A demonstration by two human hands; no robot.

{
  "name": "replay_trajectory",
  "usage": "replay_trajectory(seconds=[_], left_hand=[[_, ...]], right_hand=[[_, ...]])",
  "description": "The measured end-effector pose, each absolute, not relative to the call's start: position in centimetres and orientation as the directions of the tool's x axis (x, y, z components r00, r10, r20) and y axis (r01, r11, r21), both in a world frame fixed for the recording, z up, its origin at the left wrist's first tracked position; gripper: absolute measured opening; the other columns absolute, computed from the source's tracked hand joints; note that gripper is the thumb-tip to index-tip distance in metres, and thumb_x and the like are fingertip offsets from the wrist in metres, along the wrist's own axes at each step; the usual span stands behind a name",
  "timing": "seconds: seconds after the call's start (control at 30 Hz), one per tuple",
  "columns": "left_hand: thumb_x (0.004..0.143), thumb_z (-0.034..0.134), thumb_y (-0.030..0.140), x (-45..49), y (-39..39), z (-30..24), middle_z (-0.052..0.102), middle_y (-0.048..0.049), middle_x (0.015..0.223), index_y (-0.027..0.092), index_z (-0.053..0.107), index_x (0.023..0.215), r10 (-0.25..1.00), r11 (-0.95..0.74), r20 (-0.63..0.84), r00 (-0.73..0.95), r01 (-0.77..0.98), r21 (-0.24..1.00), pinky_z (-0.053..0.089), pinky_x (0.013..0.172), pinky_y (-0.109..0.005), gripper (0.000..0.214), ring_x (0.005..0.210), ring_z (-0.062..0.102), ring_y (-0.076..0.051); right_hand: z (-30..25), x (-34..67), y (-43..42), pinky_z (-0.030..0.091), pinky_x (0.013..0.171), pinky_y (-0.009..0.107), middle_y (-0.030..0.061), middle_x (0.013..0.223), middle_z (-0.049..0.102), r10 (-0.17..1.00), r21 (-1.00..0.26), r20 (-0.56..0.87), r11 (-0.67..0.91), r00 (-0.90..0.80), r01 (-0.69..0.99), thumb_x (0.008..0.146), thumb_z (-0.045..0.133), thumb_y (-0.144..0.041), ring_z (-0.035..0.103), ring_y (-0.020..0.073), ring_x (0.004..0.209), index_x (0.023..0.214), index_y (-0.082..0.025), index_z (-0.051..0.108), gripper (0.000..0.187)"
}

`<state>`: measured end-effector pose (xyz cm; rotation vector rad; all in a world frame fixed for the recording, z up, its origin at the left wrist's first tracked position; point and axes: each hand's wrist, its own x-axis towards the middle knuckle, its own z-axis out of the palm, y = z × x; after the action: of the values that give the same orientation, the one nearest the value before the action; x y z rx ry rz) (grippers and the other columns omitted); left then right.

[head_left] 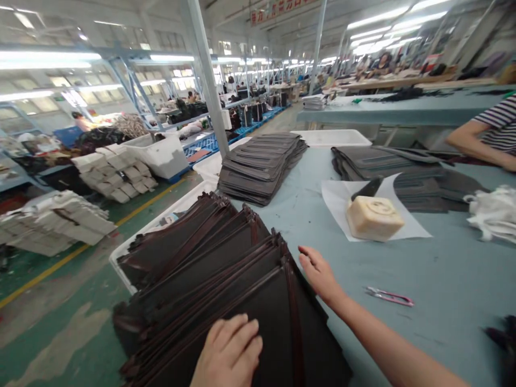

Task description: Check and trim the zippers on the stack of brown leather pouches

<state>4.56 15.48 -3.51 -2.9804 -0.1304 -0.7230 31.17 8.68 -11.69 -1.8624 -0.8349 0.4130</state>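
A fanned stack of dark panels with reddish-brown straps (262,295), perhaps leather or coated fabric, spreads across the near left of the table. My left hand (231,349) lies on the top panel, palm down, fingers slightly bent and holding nothing. At the stack's right edge is my right hand (320,277), its fingers stretched out beside the panels; whether they touch the edge I cannot tell. To the right of this hand, a pair of pink-handled thread snips (389,296) lies on the blue-green tabletop (403,344).
Grey panels form one pile (262,166) behind the dark stack and another (419,177) at the far right. A cream block (374,217) sits on white paper (336,204). White cloth (495,212) lies at right, near a co-worker's arm (471,140). White bins (124,258) line the left edge.
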Motion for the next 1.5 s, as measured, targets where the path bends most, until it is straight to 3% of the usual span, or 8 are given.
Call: replay_trajectory(seconds=[0.1,0.23,0.53,0.77,0.93,1.13,1.37,1.5], left_hand=[[0.08,0.045,0.016,9.4,16.9,-1.5,0.058,-0.0041,0.109,0.022,0.056,0.104,0.415,-0.91,0.384,0.825,0.379,0.168,0.037,0.087,-0.039,0.027,0.105,0.046,-0.021],[0.078,0.049,0.019,14.5,17.3,-1.8,0.057,-0.0073,0.1,0.018,0.058,0.099,0.619,-0.781,0.19,0.762,0.572,0.248,0.041,0.08,-0.04,0.023,0.096,0.048,-0.023],[0.078,0.049,0.019,15.9,15.4,-3.1,0.055,-0.0069,0.094,0.017,0.056,0.102,0.514,-0.858,0.217,0.83,0.499,0.125,0.04,0.077,-0.04,0.025,0.092,0.046,-0.023],[0.081,0.04,0.013,15.2,14.0,-4.5,0.055,-0.0039,0.076,0.018,0.056,0.077,0.407,-0.896,0.217,0.887,0.34,0.287,0.043,0.072,-0.036,0.017,0.076,0.05,-0.019],[0.079,0.041,0.012,14.9,13.5,-4.9,0.059,-0.0066,0.093,0.016,0.055,0.089,0.45,-0.839,0.073,0.89,0.394,0.376,0.045,0.078,-0.038,0.017,0.089,0.053,-0.021],[0.083,0.039,0.019,15.3,13.2,-4.1,0.063,-0.0045,0.083,0.019,0.056,0.098,0.444,-0.834,0.124,0.887,0.359,0.418,0.047,0.072,-0.035,0.022,0.078,0.057,-0.019],[0.081,0.036,0.011,15.6,12.2,-3.7,0.062,-0.0023,0.076,0.021,0.057,0.08,0.343,-0.874,0.076,0.936,0.288,0.391,0.046,0.065,-0.035,0.023,0.07,0.055,-0.019],[0.078,0.039,0.009,15.5,11.8,-4.2,0.062,-0.0036,0.082,0.019,0.057,0.092,0.288,-0.897,0.079,0.955,0.24,0.372,0.046,0.07,-0.035,0.025,0.076,0.055,-0.019]], right_hand=[[-9.9,31.5,9.5,0.042,0.083,0.036,0.0094,0.095,0.063,0.74,-0.915,-0.004,-0.274,0.673,0.296,0.079,0.042,-0.04,0.055,0.0214,0.091,0.095,-0.014,0.062,0.037],[-8.8,31.4,9.4,0.04,0.084,0.034,0.0068,0.091,0.061,0.784,-0.911,-0.032,-0.278,0.62,0.305,0.076,0.046,-0.034,0.055,0.0193,0.088,0.091,-0.016,0.064,0.03],[-8.3,29.8,7.5,0.044,0.069,0.03,0.0021,0.08,0.057,0.685,-0.916,-0.109,-0.351,0.721,0.195,0.07,0.052,-0.028,0.054,0.0153,0.072,0.104,-0.018,0.051,0.035],[-7.3,28.3,5.9,0.042,0.068,0.029,0.0007,0.075,0.057,0.759,-0.913,-0.147,-0.351,0.634,0.209,0.068,0.056,-0.03,0.052,0.0155,0.071,0.082,-0.019,0.056,0.018],[-7.3,27.3,4.8,0.038,0.056,0.024,-0.0039,0.059,0.051,0.757,-0.895,-0.241,-0.415,0.607,0.162,0.067,0.056,-0.028,0.047,0.0125,0.058,0.067,-0.019,0.051,0.01],[-4.9,27.4,4.0,0.04,0.066,0.025,-0.0009,0.073,0.06,0.839,-0.942,-0.283,-0.334,0.465,0.03,0.071,0.054,-0.033,0.051,0.0151,0.071,0.075,-0.017,0.059,0.017],[-3.5,28.1,4.1,0.031,0.051,0.02,-0.0057,0.056,0.045,0.792,-0.904,-0.427,-0.36,0.436,-0.233,0.064,0.06,-0.032,0.038,0.0078,0.053,0.065,-0.016,0.05,0.018],[-4.5,27.1,4.5,0.024,0.046,0.021,-0.0068,0.05,0.031,0.737,-0.884,-0.459,-0.436,0.496,-0.169,0.068,0.054,-0.043,0.028,0.0075,0.049,0.055,-0.018,0.041,0.03]])
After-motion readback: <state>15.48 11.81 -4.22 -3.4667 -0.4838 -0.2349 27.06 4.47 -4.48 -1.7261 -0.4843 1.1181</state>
